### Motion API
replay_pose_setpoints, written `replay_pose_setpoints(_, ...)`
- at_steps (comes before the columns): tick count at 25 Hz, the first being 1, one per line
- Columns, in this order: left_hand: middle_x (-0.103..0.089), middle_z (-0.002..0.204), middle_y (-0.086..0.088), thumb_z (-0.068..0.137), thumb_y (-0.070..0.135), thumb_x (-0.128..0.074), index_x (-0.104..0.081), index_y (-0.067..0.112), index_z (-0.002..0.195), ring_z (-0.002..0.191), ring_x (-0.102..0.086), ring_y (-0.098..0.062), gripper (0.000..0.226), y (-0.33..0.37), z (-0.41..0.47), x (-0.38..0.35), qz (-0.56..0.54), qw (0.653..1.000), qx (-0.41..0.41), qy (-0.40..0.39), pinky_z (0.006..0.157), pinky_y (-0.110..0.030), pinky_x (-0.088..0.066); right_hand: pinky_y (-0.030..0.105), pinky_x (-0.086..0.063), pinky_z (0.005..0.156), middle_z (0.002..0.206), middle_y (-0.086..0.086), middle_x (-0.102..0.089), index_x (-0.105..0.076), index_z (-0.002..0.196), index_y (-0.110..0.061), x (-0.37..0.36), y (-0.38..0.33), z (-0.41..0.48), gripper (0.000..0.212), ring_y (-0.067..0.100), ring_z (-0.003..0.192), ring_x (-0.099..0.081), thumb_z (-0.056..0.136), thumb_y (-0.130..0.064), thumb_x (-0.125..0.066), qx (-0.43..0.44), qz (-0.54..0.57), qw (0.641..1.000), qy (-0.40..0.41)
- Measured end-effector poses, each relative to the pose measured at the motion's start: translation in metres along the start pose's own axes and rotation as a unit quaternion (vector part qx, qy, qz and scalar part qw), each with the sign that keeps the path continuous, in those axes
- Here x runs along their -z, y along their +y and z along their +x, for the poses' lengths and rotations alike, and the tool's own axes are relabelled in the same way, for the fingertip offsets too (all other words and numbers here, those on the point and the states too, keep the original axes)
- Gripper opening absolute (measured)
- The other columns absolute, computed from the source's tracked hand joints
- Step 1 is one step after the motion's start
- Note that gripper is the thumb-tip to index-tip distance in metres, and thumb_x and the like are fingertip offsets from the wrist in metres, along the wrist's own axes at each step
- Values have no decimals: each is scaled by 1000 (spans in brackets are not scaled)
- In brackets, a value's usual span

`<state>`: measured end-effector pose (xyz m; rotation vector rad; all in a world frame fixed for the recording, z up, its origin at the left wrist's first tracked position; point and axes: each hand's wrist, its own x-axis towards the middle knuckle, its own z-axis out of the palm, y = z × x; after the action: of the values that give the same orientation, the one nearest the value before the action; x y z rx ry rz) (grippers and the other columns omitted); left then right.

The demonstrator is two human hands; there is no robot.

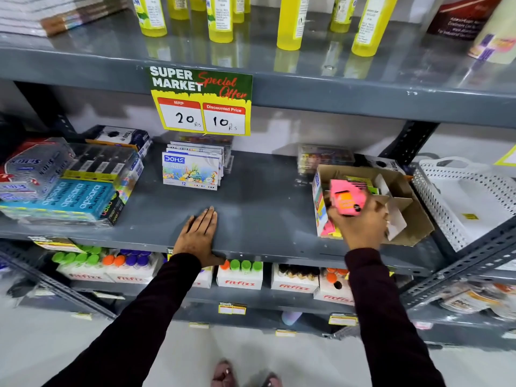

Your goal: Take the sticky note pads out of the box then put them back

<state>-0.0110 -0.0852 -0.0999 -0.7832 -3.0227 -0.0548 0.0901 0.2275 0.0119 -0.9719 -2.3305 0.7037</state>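
An open cardboard box (413,219) with card dividers sits on the right of the grey middle shelf (259,191). My right hand (360,222) is at the box's front left corner, gripping a pink sticky note pad (347,198) just above the box's opening. More sticky note pads (360,181), green and yellow, stand inside the box behind it. My left hand (199,236) lies flat on the shelf's front edge, fingers together, holding nothing.
A stack of Doms pastel boxes (192,169) stands at mid shelf. Apsara pencil packs (75,199) fill the left. A white perforated basket (463,202) is right of the box. Yellow bottles (220,20) line the upper shelf; a price sign (201,101) hangs from it.
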Motion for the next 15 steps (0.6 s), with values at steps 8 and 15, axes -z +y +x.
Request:
replay_pose_setpoints(8, -6, 155, -10, 56, 67, -68, -2, 8, 144, 141, -5, -23, 125, 3, -2, 3, 6, 1000, 8, -17, 115, -41, -3, 54, -29, 111, 142, 34, -37, -32, 141, -5, -28, 65, 41, 83, 47, 132, -33, 80, -56, -56, -94, -49, 989, -104)
replay_pose_setpoints(15, 3, 156, -12, 53, 80, -58, 6, 6, 143, 141, 3, -23, 133, 6, -2, 14, 44, 996, 8, -79, 114, -42, -1, 55, -17, 118, 157, 23, -16, -25, 148, -17, -30, 64, 27, 52, 42, 143, -17, 101, -39, -27, -72, -110, 983, -126)
